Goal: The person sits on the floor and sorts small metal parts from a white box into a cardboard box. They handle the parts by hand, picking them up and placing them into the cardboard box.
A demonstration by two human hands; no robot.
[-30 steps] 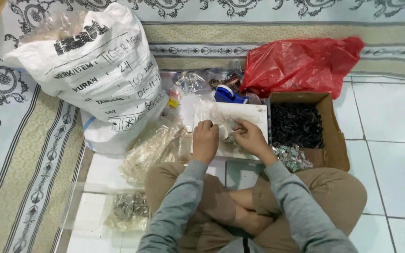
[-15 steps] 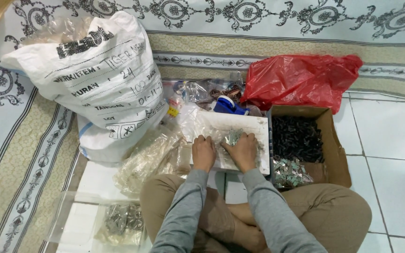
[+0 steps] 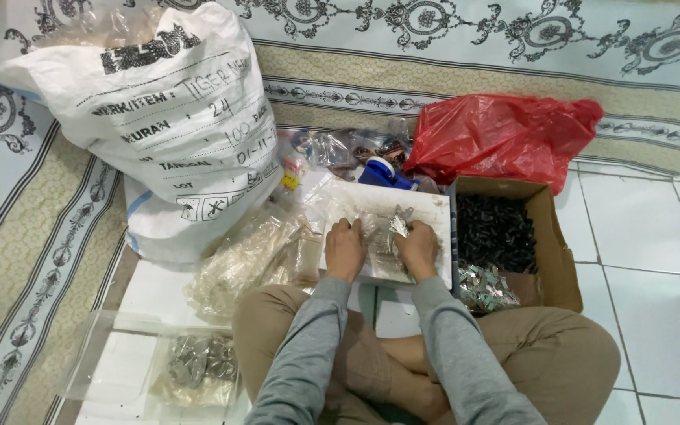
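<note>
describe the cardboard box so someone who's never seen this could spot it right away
Start at the red plastic bag lying at the edge of the patterned rug. Just in front of it, on the white tiles, sits the open brown cardboard box, right of the white board where the right hand works. It is the only cardboard container, with small dark pieces at the back and shiny silver ones in front.

Small silvery metal pieces (image 3: 397,223) in a clear plastic bag (image 3: 371,236), atop the white board (image 3: 426,206).
</note>
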